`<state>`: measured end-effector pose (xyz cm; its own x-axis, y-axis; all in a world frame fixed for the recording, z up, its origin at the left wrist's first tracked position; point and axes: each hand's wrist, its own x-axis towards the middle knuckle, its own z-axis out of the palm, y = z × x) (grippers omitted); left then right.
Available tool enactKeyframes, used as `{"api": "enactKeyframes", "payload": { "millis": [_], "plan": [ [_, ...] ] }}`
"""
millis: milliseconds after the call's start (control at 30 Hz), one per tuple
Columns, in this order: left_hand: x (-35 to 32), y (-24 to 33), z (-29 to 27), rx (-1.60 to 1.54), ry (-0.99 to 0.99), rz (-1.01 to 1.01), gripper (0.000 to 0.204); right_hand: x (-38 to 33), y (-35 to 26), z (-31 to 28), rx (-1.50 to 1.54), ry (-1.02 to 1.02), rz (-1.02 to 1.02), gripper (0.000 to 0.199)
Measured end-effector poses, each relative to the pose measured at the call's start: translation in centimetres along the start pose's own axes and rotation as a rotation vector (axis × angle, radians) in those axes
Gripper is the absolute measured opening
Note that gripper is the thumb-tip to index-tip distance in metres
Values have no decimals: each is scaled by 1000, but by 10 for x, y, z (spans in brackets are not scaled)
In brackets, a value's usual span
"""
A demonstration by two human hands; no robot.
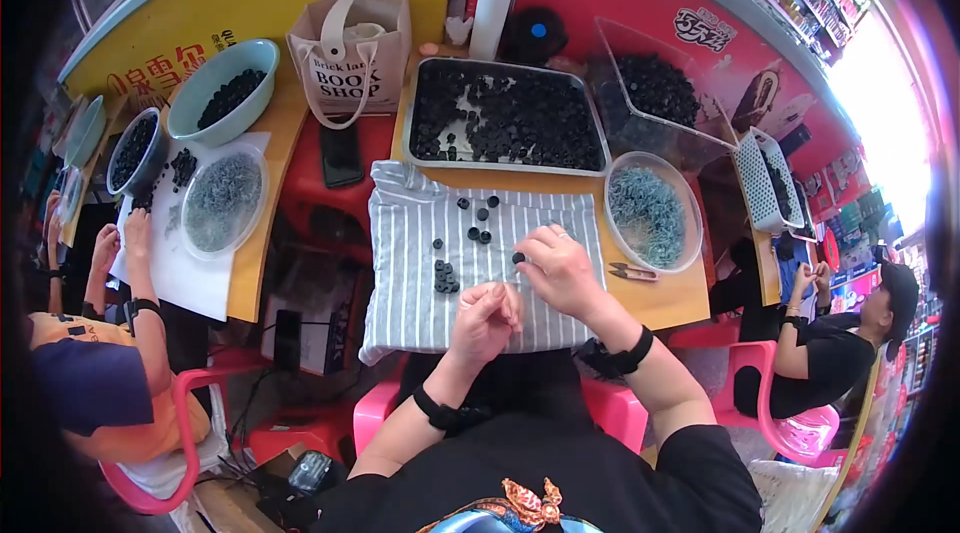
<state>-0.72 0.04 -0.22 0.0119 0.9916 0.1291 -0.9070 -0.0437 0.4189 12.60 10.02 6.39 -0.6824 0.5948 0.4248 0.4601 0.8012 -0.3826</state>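
Over a grey and white striped cloth (pixel 410 323) my right hand (pixel 562 271) pinches a small black round piece (pixel 518 258) between thumb and fingertips. Just to its left, my left hand (pixel 486 321) is closed, its thumb against the curled fingers; whatever it may hold is hidden. Beyond the hands, several loose black round pieces (pixel 478 235) lie scattered on the cloth. A tight cluster of black pieces (pixel 446 278) sits left of my hands. Behind the cloth, a metal tray (pixel 510 169) holds many more of the same black pieces.
On the right stand a round tub (pixel 690 258) of bluish clear small parts and small snips (pixel 634 273). A clear bin (pixel 720 140) of black pieces, a white bottle (pixel 493 13) and a canvas bag (pixel 380 18) line the back. Co-workers sit at both sides; a phone (pixel 341 155) lies left.
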Motion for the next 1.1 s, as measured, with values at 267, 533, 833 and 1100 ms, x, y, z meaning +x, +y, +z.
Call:
{"api": "enactKeyframes", "payload": {
  "millis": [267,533,833,1100],
  "plan": [
    [2,-8,3,-12,167,-39,20,-8,-4,0,555,120,354,15],
    [6,-10,-3,92,70,-195,29,-51,-43,4,259,365,126,19],
    [2,8,30,846,180,138,19,-32,-9,7,42,227,202,12],
    [-5,5,39,2170,-218,237,24,-31,-2,23,-281,74,94,10]
  ]
}}
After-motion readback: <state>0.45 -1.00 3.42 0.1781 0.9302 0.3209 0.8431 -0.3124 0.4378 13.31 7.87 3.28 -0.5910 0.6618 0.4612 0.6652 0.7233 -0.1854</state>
